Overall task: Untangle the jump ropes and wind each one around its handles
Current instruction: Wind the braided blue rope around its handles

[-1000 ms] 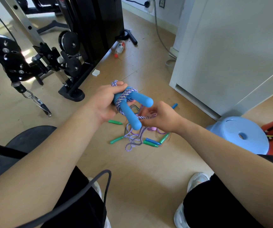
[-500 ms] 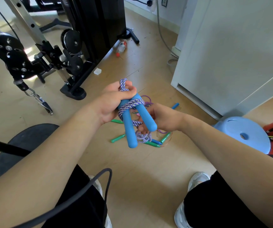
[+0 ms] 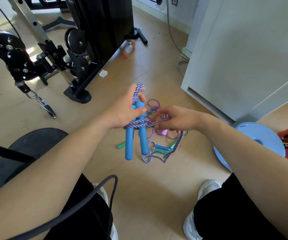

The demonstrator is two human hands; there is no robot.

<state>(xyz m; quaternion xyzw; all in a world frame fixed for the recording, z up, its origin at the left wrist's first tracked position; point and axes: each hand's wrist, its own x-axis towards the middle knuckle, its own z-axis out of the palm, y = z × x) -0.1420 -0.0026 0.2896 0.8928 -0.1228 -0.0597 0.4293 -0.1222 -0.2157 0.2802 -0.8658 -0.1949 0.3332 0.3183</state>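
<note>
Left hand [image 3: 126, 110] grips two blue handles [image 3: 129, 146] pointing down, purple-white braided rope [image 3: 137, 125] wound round them, right hand [image 3: 174, 118] pinching rope.

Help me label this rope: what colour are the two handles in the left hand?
Both handles are plain blue, clearest in the head view.

The person's bare left forearm is slanting up from the lower left, and the left hand [image 3: 127, 110] is gripping the upper ends of two blue plastic jump-rope handles [image 3: 129, 144], with the thumb lying across them and the fingers curling round behind. The right forearm is slanting in from the lower right. The right hand [image 3: 176, 118], back facing up, is pinching the purple-and-white braided rope [image 3: 136, 125] just beside the handles.
</note>
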